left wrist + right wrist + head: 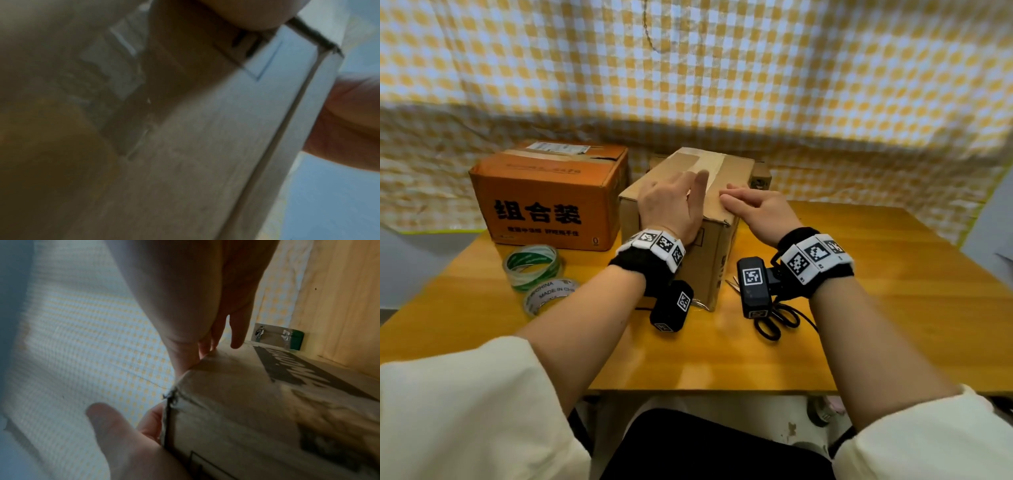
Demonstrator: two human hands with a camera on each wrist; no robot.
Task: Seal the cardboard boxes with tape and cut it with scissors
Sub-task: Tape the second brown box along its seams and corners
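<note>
both hands (671, 205) (753, 209) press flat, grip released, on brown box's (681, 219) near top edge.

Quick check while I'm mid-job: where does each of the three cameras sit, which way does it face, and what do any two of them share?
Head: worn on the head, looking forward and down over the table at the plain brown box, orange box, tape rolls and scissors; both forearms, the left hand and the right hand show.
Left wrist: at the left wrist, close against the box's side, blurred; part of a palm shows.
Right wrist: at the right wrist, looking along the fingers over the box's corner; the left hand shows below.
Shared: all three see the brown box.
</note>
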